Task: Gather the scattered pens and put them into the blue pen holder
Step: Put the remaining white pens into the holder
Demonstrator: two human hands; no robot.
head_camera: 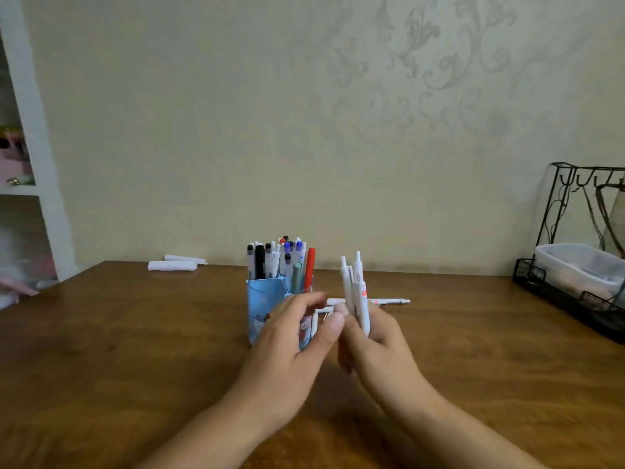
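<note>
The blue pen holder (259,306) stands mid-table, packed with several pens (277,260) that have black, blue, red and white caps. My right hand (372,336) grips a small upright bundle of white pens (355,289) just right of the holder. My left hand (294,336) is in front of the holder, partly hiding it, fingers curled, with thumb and fingertips close to the bundle; whether it pinches a pen is blurred. More white pens (389,301) lie flat on the table behind my hands.
Brown wooden table (135,350) against a patterned wall. Rolled white paper pieces (174,264) lie at the back left. A black wire rack with a clear plastic box (575,269) stands at the right edge. White shelving (30,164) stands on the left.
</note>
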